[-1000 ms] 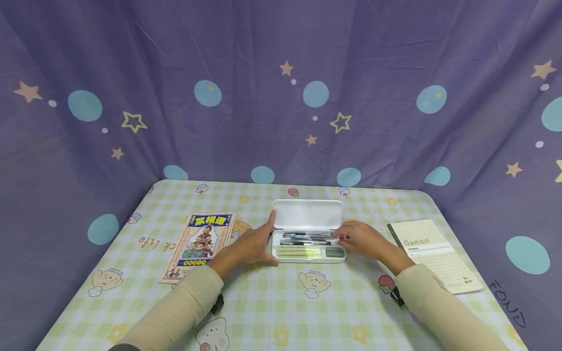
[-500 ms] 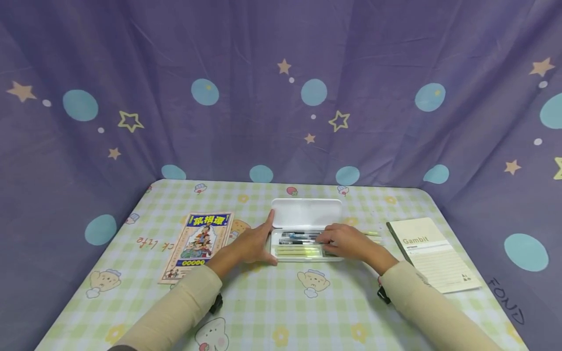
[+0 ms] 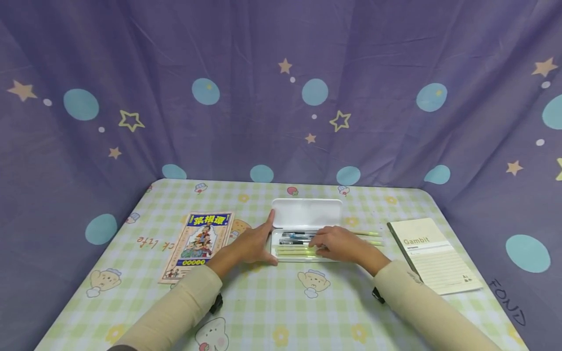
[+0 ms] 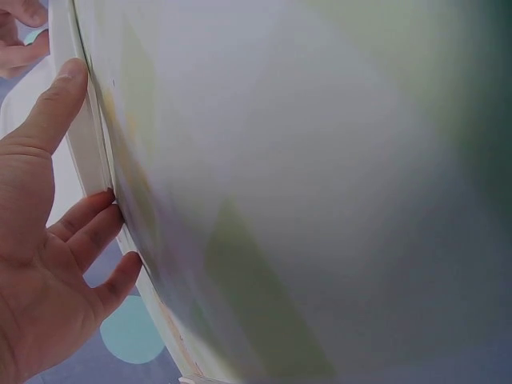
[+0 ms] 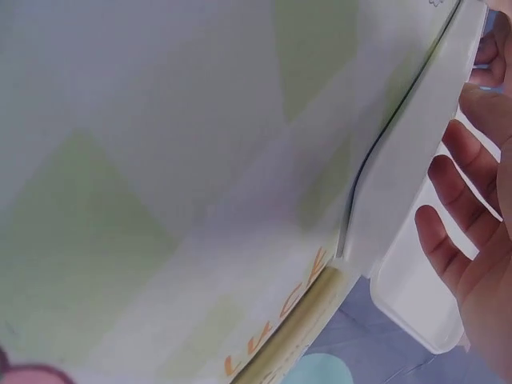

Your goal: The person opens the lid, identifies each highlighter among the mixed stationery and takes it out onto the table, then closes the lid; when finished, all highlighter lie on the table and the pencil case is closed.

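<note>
An open white pencil case (image 3: 307,213) stands mid-table, its lid tipped back. Dark-and-clear pens (image 3: 290,235) lie in its rear part, with yellow pen-like sticks (image 3: 291,251) in front. My left hand (image 3: 252,243) spans the left end, thumb at the front and fingers towards the lid. Its extended fingertips touch the case edge in the left wrist view. My right hand (image 3: 340,243) reaches over the right part, fingertips at the yellow sticks; whether they pinch one is hidden. Its other fingers (image 5: 440,240) bend loosely beside the case. Yellowish sticks (image 3: 371,242) extend right of the case.
A colourful illustrated booklet (image 3: 202,247) lies left of the case. On the right lies a cream notebook (image 3: 432,256) with a dark spine. A checked cloth (image 3: 263,302) covers the table, and a purple curtain (image 3: 246,131) hangs behind and at the sides.
My right hand has moved left from the case's right end to the yellow sticks in front. Yellowish sticks now show right of the case. My left hand stays at the left end.
</note>
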Tool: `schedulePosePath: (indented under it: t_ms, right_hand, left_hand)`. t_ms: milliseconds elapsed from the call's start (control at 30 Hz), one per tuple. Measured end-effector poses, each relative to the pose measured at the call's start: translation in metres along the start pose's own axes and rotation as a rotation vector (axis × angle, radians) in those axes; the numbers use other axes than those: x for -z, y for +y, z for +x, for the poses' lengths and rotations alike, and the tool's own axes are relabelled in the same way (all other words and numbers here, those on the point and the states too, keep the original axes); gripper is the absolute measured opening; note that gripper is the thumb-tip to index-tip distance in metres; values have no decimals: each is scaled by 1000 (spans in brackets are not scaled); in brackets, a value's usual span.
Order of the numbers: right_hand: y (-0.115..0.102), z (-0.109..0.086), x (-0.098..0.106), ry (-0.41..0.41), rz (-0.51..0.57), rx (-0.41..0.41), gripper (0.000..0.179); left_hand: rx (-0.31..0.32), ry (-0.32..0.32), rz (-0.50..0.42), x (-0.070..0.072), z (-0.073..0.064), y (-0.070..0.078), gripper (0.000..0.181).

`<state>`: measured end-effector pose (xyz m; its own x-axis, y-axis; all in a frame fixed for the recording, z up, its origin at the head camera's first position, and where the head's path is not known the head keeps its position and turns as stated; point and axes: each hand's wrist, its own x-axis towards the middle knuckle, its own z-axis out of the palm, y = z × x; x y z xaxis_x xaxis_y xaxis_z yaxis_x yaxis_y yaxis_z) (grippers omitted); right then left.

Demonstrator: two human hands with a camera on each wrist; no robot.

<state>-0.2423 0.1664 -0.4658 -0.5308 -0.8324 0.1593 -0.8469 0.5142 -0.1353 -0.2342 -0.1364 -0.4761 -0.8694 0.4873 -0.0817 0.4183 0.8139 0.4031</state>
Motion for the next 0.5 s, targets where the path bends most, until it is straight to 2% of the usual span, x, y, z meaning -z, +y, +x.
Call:
schedulePosePath:
  t_ms: [233, 500]
  right_hand:
    - [-3, 3, -2, -44, -58, -23, 19]
    - [-5, 3, -3, -25, -64, 5, 18]
  left_hand:
    - [-18, 11, 5, 1, -1, 2, 149]
    - [-7, 1, 10, 1, -2, 2, 149]
